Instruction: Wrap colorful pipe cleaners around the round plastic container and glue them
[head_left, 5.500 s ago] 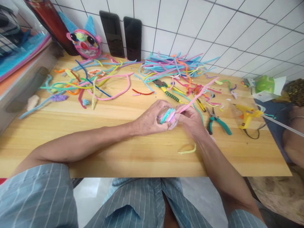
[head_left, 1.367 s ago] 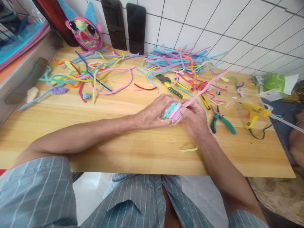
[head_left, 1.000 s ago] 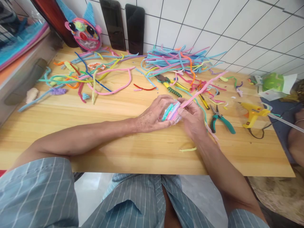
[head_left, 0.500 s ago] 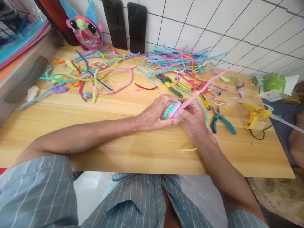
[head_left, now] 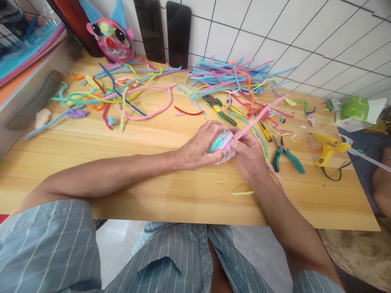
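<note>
- The wooden table (head_left: 171, 195) is spreading beneath everything, its left part disappearing behind a clear box.
- That clear box (head_left: 21, 114) is running off the left edge, its contents being hard to make out.
- A heap of fuzzy strips (head_left: 226, 79) is lying by the tiled wall, overlapping so thickly that single strands are getting lost.
- A colourful face figure (head_left: 114, 42) is standing at the back left, the top edge cutting off its blue ears.
- The left hand (head_left: 198, 146) is gripping a wound bundle, covering its left end; some fingers are hiding behind it.
- The right hand (head_left: 249, 152) is pinching a pink strip against the bundle's right side, its lower fingers staying out of sight.
- The wound bundle (head_left: 221, 140) is sitting between both hands; whether it is touching the table, I cannot tell.
- The pink strip (head_left: 264, 110) is slanting up from the right fingertips, its lower end vanishing under the thumb.
</note>
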Tool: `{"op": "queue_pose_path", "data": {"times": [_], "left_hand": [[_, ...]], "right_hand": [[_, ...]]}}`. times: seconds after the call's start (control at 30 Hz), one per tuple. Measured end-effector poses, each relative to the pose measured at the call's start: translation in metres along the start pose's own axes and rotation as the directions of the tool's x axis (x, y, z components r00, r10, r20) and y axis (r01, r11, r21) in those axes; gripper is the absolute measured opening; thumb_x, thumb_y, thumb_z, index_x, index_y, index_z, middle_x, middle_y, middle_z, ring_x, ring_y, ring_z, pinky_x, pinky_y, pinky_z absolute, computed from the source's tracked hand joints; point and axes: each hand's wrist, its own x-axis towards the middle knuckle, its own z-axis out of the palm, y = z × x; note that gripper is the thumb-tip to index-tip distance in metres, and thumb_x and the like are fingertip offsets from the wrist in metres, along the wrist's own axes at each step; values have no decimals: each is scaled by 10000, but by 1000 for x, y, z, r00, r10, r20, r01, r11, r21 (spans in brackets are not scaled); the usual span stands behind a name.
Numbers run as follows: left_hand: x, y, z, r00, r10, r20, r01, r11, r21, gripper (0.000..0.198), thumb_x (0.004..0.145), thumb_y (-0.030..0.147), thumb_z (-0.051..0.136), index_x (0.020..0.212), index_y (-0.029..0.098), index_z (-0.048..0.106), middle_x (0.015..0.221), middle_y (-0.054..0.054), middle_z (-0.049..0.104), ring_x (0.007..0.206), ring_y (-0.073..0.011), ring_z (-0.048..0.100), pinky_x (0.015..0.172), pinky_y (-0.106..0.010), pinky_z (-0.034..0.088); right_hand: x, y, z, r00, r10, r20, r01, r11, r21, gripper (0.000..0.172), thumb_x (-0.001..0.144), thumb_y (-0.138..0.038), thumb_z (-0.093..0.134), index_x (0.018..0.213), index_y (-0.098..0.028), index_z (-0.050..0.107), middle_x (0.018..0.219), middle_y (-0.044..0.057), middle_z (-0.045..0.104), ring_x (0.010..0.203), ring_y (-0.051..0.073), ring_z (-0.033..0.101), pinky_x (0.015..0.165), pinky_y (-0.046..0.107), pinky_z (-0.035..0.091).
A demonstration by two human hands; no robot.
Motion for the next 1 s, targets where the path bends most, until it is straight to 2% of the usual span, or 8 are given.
{"op": "queue_pose_path", "data": {"times": [0.13, 0.27, 0.37, 0.6, 0.8, 1.0], "left_hand": [[-2, 0, 2, 1000, -5, -13, 5, 1000, -6, 511, 1026, 459, 694, 1464, 242, 544, 1433, -152, 654, 1368, -327, 594, 1176, -545, 524], [-2, 0, 2, 1000, 21, -21, -21, 1000, -17, 521, 1032, 472, 697, 1475, 253, 534, 1462, -153, 657, 1385, -332, 596, 1183, -551, 516], [-2, 0, 2, 1000, 24, -19, -24, 1000, -16, 524, 1029, 467, 699, 1479, 254, 533, 1463, -154, 658, 1388, -335, 593, 1186, -551, 511], [-5, -1, 3, 999, 37, -25, -37, 999, -6, 535, 1024, 447, 701, 1487, 260, 509, 1471, -151, 639, 1387, -332, 589, 1183, -548, 511], [-7, -3, 7, 997, 32, -69, -31, 999, 5, 557, 1014, 469, 717, 1481, 252, 503, 1447, -162, 607, 1393, -341, 576, 1193, -567, 512], [-10, -5, 9, 997, 41, -72, -43, 999, -21, 580, 1000, 443, 732, 1491, 268, 477, 1521, -181, 567, 1478, -352, 552, 1229, -606, 514]], "right_hand": [[1, -1, -2, 999, 29, 31, -29, 999, -18, 397, 660, -475, 1050, 936, -308, 818, 1091, -3, 803, 932, 196, 693, 842, 360, 625], [2, -1, -4, 999, 24, 44, -22, 999, -37, 393, 666, -493, 1046, 872, -292, 778, 1239, 13, 806, 996, 213, 718, 878, 378, 641], [1, 0, -4, 999, 20, 48, -19, 999, -30, 398, 662, -490, 1053, 858, -286, 773, 1268, 12, 803, 1030, 213, 723, 896, 370, 644], [5, 2, -9, 997, 41, 60, -39, 999, -26, 434, 647, -524, 1060, 941, -306, 827, 1200, 11, 818, 979, 212, 727, 888, 392, 644], [4, 0, -8, 999, -5, 50, 7, 999, -39, 405, 661, -493, 1056, 898, -297, 792, 1269, 11, 806, 1041, 219, 722, 896, 386, 645], [3, -1, -5, 998, -34, 54, 36, 998, -43, 423, 636, -498, 1070, 825, -288, 755, 1228, 15, 795, 1022, 213, 707, 870, 367, 637]]}}
